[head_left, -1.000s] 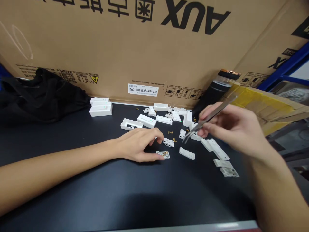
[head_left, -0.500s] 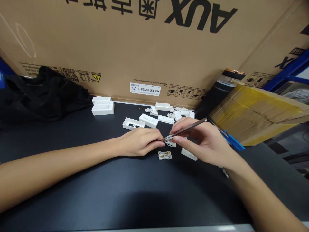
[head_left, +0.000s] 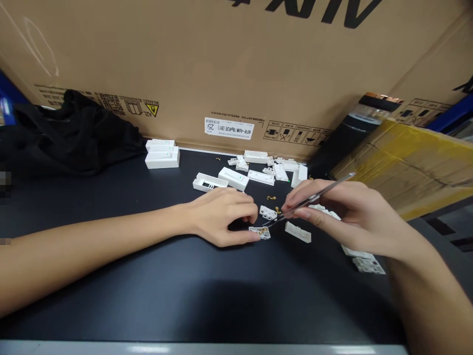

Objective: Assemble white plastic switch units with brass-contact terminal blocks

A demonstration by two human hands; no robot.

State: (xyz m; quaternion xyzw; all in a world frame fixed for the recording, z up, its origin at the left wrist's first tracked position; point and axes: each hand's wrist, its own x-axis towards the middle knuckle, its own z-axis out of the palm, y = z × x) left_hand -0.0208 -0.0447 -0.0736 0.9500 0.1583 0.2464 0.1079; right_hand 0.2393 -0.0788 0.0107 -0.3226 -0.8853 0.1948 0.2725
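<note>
My right hand grips metal tweezers, their tips pointing down-left over a small white plastic housing with brass pieces inside. My left hand rests on the table, thumb stretched to the left end of that housing and index finger bent, with a gap between them. Just behind lies another small white part, with a brass contact beyond it. A narrow white cover lies under the tweezers' side, to the right of the housing.
White cases are stacked at the back left, by a black cloth. Several white shells and parts lie at the back middle. A black bottle and a taped carton stand right; a large cardboard box walls the back.
My hands have come apart, the right shifting right with the tweezers. My left thumb has come down to the housing, and the tweezer tips now point at it. The view has shifted slightly.
</note>
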